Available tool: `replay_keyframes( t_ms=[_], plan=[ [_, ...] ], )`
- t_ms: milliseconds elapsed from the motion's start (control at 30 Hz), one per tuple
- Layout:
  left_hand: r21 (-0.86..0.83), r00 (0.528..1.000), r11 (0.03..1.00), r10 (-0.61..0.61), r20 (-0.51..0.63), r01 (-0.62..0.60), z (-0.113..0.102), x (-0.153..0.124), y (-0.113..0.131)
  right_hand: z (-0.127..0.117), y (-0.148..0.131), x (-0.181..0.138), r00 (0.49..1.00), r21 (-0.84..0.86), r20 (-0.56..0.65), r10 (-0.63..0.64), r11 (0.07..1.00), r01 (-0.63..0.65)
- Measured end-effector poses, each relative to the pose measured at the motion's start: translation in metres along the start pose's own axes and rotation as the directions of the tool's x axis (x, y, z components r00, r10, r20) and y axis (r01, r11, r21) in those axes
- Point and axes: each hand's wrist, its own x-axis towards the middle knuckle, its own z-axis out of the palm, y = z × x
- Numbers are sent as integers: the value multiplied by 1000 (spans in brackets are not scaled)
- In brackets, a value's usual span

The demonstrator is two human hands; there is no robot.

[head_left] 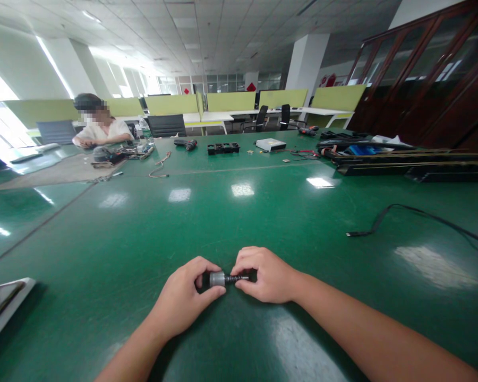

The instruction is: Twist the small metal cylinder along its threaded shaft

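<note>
Low over the green table lies a small motor [216, 279], a grey cylindrical can with a dark, ridged shaft [235, 278] pointing right; the shaft's tip looks pale metal. My left hand [187, 292] curves around the can, thumb in front and index finger behind. The thumb and fingers of my right hand [265, 276] are closed around the ridged shaft. Between the two hands part of the shaft shows. Whether the motor touches the tabletop I cannot tell.
A black cable [382, 217] with a metal plug runs off right. A silver-edged device [8, 305] sits at the left edge. Farther back are a power drill [186, 144], black plastic part [223, 148], white box [271, 144] and black rails [382, 164]. A person [103, 124] sits at far left.
</note>
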Motion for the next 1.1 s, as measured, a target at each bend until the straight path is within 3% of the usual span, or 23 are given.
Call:
replay_keyframes(
  t_ms=[500, 767, 900, 1100],
  plan=[
    [-1, 1000, 1000, -6, 4, 6, 0, 1, 0, 1, -1, 0, 997, -22, -4, 76, 997, -76],
    [-10, 1000, 1000, 10, -1, -10, -1, 1, 0, -17, 15, -5, 992, 16, 58, 109, 994, -110],
    [-10, 1000, 1000, 12, -7, -12, -1, 0, 0, -22, 21, -8, 986, 26, 15, 164, 986, -165],
    [-9, 1000, 1000, 11, -17, -11, -1, 0, 0, -16, 16, -5, 994, -18, 44, 102, 995, -102]
  ],
)
